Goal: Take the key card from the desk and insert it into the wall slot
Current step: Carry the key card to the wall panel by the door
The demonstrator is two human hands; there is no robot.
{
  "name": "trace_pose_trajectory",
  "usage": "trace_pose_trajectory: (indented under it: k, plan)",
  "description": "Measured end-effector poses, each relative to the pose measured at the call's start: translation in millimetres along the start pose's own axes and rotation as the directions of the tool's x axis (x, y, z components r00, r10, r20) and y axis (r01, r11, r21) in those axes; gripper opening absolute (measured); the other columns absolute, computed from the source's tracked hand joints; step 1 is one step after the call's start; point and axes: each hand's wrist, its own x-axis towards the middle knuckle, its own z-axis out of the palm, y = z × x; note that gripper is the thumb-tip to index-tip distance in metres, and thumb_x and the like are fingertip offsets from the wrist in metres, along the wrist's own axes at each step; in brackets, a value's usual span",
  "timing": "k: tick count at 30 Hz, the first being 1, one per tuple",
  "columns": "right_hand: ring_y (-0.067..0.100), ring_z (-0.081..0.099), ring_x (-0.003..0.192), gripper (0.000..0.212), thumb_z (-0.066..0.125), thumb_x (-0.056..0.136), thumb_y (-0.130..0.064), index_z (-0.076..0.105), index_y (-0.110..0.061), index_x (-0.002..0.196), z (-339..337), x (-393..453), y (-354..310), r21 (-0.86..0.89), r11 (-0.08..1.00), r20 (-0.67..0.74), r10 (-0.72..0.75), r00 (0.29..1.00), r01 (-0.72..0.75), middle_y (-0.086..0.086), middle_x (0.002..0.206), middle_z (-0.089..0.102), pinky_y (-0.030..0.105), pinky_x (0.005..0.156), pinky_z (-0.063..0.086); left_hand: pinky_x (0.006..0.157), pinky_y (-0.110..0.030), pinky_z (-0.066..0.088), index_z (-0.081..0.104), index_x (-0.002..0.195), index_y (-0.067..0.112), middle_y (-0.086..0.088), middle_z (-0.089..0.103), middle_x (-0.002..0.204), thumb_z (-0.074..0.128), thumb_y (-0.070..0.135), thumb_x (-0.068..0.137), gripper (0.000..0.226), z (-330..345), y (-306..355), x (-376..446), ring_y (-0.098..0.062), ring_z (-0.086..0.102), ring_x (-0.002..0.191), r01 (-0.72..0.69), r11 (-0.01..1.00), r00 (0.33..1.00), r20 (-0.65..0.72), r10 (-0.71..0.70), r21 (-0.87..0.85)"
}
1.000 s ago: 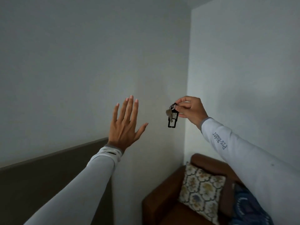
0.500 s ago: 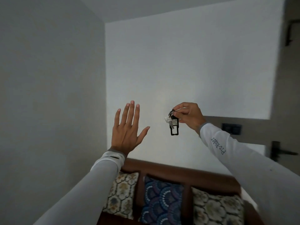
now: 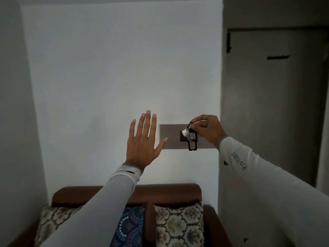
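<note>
My right hand [image 3: 207, 130] pinches the ring of the key card [image 3: 192, 144], a flat black tag that hangs down with a silver key beside it. The tag dangles in front of a brown wall panel [image 3: 169, 136] that carries a dark wall slot [image 3: 183, 138], partly hidden behind the keys. My left hand [image 3: 143, 142] is raised with its fingers spread and holds nothing, just left of the panel.
A brown sofa [image 3: 99, 192] with patterned cushions [image 3: 179, 227] stands against the white wall below the panel. A dark door [image 3: 274, 104] with a frame fills the right side. A grey wall [image 3: 10, 104] closes the left.
The view has swung right along the wall, so the brown panel and the door have come towards the centre. My right hand with the key card is now in front of the panel.
</note>
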Motion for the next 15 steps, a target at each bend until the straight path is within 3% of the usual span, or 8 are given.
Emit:
trace_pose_trajectory:
  k: [5,9,15]
  plan:
    - [0.037,0.075,0.097,0.011,0.072,0.088,-0.003,0.07,0.0,0.099,-50,41,44,-0.025,1.0,-0.033,0.006,0.999,-0.007,0.024,0.097,0.078,0.049,0.088,0.062,0.127,-0.062,0.034,0.03,0.166,0.003,-0.022,0.03,0.174,0.035,0.064,0.107,0.085,59,53,34,-0.036,0.032,0.16,-0.018,0.999,1.0,-0.021,0.017,-0.026]
    - [0.033,0.075,0.095,0.011,0.071,0.089,-0.002,0.069,0.0,0.099,-72,89,76,-0.038,0.999,-0.031,0.006,0.999,-0.008,0.027,0.102,0.076,0.041,0.081,0.063,0.125,-0.062,0.037,0.032,0.165,0.002,-0.024,0.032,0.172,0.037,0.063,0.106,0.085,114,78,65,-0.038,0.036,0.159,-0.013,0.999,1.0,-0.024,0.013,-0.031]
    - [0.033,0.07,0.093,0.009,0.071,0.088,-0.001,0.07,-0.004,0.097,-89,162,123,-0.08,0.997,-0.024,-0.017,1.0,0.015,0.02,0.099,0.073,0.047,0.085,0.061,0.125,-0.062,0.037,0.032,0.165,0.002,-0.024,0.033,0.172,0.031,0.064,0.107,0.084,193,97,106,-0.038,0.038,0.157,-0.008,1.0,1.0,-0.027,0.008,0.006]
